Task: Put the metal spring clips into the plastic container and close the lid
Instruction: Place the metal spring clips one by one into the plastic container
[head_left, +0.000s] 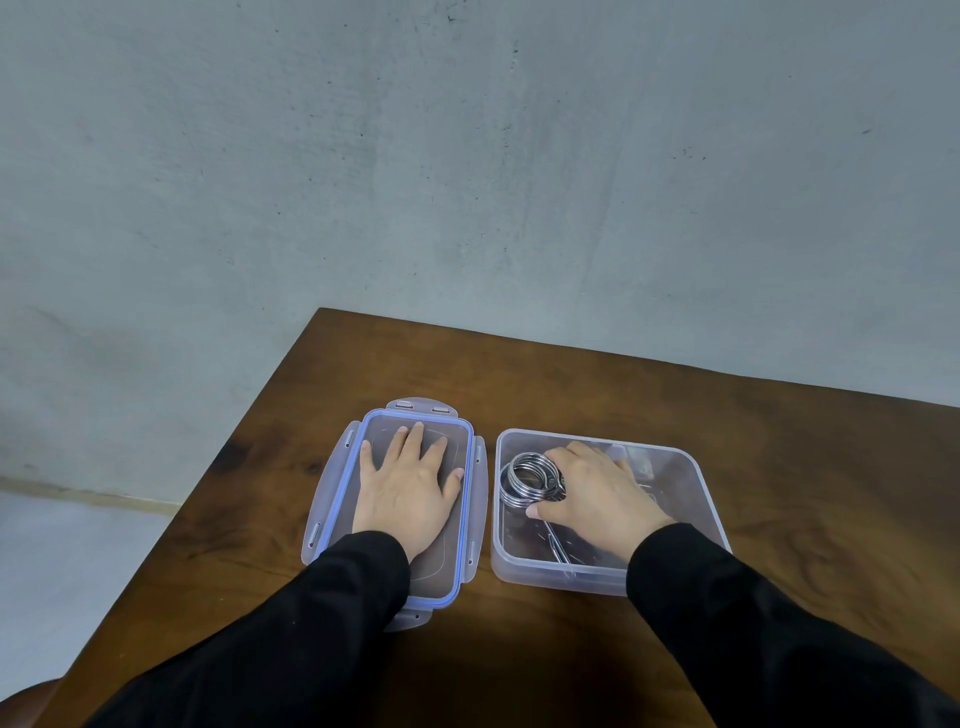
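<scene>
A clear plastic container (696, 488) stands open on the brown table, right of centre. Inside it my right hand (597, 493) grips a bundle of coiled metal spring clips (530, 478) against the container's left side. A straight metal leg of a clip (555, 545) shows below the hand on the container floor. The lid (470, 499), clear with a blue seal and side latches, lies flat on the table just left of the container. My left hand (410, 483) rests palm down on the lid, fingers spread.
The wooden table (779, 426) ends at its left edge near the lid and at a far edge against a grey wall (467, 156). Pale floor (62, 561) lies to the left. Both forearms wear black sleeves.
</scene>
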